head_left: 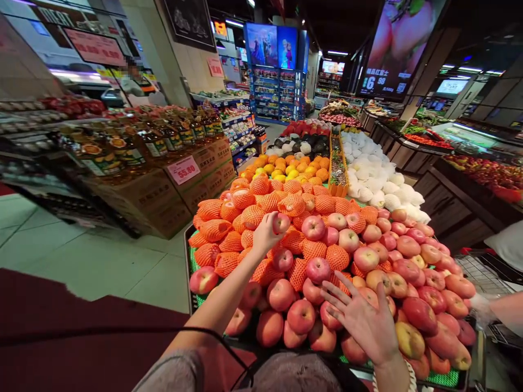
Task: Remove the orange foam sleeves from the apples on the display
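Observation:
My left hand [266, 235] is stretched out over the fruit display, its fingers wrapped round a red apple [281, 222] that shows past the fingertips. Around it lie apples in orange foam nets [216, 230] and several bare apples [301, 316]. My right hand [363, 321], with a pale bracelet [411, 375] at the wrist, is held above the near bare apples. Its palm is turned up, the fingers are spread, and nothing lies in it.
Oranges [294, 167] and white-netted fruit [392, 185] lie farther back. Left stand oil bottles [155, 139] on cardboard boxes [163, 196]. Another person's gloved hand [482, 307] is at the display's right edge, beside a wire cart [476, 267]. A black cable [163, 329] crosses my left arm.

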Motion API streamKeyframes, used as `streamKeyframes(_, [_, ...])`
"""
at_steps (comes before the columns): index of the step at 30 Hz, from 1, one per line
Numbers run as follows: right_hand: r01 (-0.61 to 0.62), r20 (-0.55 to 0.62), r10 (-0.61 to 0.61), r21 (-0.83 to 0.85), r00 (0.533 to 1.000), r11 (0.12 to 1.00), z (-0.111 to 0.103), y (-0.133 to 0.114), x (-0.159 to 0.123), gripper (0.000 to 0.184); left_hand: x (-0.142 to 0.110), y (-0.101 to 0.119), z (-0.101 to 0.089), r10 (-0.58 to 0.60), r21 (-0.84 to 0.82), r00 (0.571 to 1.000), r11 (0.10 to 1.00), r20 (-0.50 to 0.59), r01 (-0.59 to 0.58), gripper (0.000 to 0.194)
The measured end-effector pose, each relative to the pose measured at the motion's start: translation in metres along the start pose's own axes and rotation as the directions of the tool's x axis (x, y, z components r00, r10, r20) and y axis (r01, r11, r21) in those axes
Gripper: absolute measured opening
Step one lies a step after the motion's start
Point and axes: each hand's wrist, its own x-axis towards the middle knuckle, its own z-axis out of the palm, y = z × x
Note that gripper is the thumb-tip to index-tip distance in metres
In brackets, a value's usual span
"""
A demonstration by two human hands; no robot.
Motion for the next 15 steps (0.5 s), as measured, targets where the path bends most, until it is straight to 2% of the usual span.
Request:
streamKeyframes(3, [0.026,-0.009,-0.026,0.001,1.0,1.0,-0.004,-0.003,0.005,0.105,0.023,-0.003,0.018,-0.011,0.131,0.992,0.991,0.127,-0.005,0.067])
streamKeyframes(7, [0.023,-0.014,-0.024,-0.024,1.0,0.999,-0.015,-0.002,0.014,0.102,0.031,-0.011,0.027,-0.021,0.164,0.979,0.986,0.205,-0.013,0.069])
streamKeyframes(12, [-0.018,-0.051,0.017,-0.023,0.999,1.0,-0.027,0.003,0.021,0.093,0.039,-0.026,0.02,0.028,0.086,0.961,0.995,0.275,-0.054,0.081])
streamKeyframes(15, [-0.036,-0.074,0.035,-0.013,0.997,0.999,-0.035,0.004,0.022,0.091,0.044,-0.037,0.007,0.053,0.004,0.97,0.998,0.235,-0.056,0.082])
